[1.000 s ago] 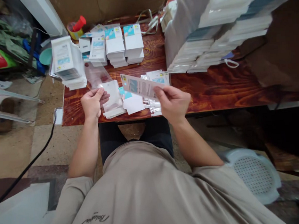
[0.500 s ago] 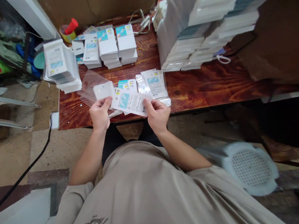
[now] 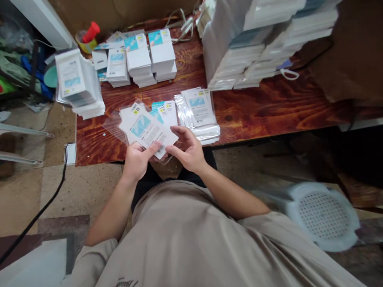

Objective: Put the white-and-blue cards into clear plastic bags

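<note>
A printed card [image 3: 146, 126] with blue pictures and a yellow mark lies tilted across the front of the table. My left hand [image 3: 137, 160] is closed on its lower end, thumb on top and fingers underneath. Clear plastic shows below the card between my hands. At the card's right corner, my right hand [image 3: 189, 150] has thumb and forefinger apart, the thumb touching the edge. Behind the held card are more printed cards [image 3: 170, 112] and a clear plastic sleeve [image 3: 112, 123]. To the right, several cards [image 3: 200, 107] lie on a pile of clear sleeves [image 3: 204, 133].
Card stacks [image 3: 139, 58] stand along the back of the table [image 3: 259, 115], with a bagged pile [image 3: 72, 78] at left. Tall piles of plastic packs [image 3: 238, 63] rise at right. A red object and tape roll [image 3: 90, 38] sit behind. A stool [image 3: 323, 217] stands lower right.
The card was stretched level between both hands. Now it has turned, its marked end pointing up left. My left hand has moved to its lower end, and my right hand's fingers have spread.
</note>
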A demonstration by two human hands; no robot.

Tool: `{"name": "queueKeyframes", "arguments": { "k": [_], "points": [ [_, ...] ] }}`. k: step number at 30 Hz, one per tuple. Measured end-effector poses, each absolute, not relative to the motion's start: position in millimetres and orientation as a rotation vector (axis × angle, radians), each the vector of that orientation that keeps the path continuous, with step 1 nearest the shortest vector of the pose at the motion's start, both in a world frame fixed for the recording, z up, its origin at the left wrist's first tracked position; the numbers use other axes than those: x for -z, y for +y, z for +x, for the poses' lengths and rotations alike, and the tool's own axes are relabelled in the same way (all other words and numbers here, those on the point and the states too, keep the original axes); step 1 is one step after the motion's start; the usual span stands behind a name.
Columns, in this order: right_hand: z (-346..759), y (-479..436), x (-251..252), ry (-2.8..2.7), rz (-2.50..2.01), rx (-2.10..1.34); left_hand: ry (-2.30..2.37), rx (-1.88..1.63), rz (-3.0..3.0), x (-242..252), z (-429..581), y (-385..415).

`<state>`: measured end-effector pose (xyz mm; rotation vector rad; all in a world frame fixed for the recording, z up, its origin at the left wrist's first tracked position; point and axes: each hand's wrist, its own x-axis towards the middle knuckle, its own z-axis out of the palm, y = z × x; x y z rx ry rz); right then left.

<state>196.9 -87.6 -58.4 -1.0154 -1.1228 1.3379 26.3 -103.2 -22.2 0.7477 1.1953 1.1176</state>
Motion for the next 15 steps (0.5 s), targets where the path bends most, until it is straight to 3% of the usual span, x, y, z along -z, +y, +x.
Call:
{"name": "queueKeyframes", "arguments": {
  "k": [5, 9, 12, 15],
  "points": [
    [214.6, -77.9, 45.5, -1.090, -1.133, -1.245, 1.362, -0.868, 1.053, 25.7, 20.7, -82.8],
    [253.9, -53.0, 61.2, -0.952, -1.340, -0.933, 2.175, -0.827, 1.422, 35.0, -8.4, -50.4],
    [281.7, -44.6, 82.7, -1.064, -1.578, -0.585, 2.438, -0.549, 1.504, 44.5, -32.8, -31.4],
    [289.8, -50.5, 91.1, -1.280, -1.770, -0.099, 2.358, -0.477, 1.401, 50.4, -49.6, -19.9]
  ]
}}
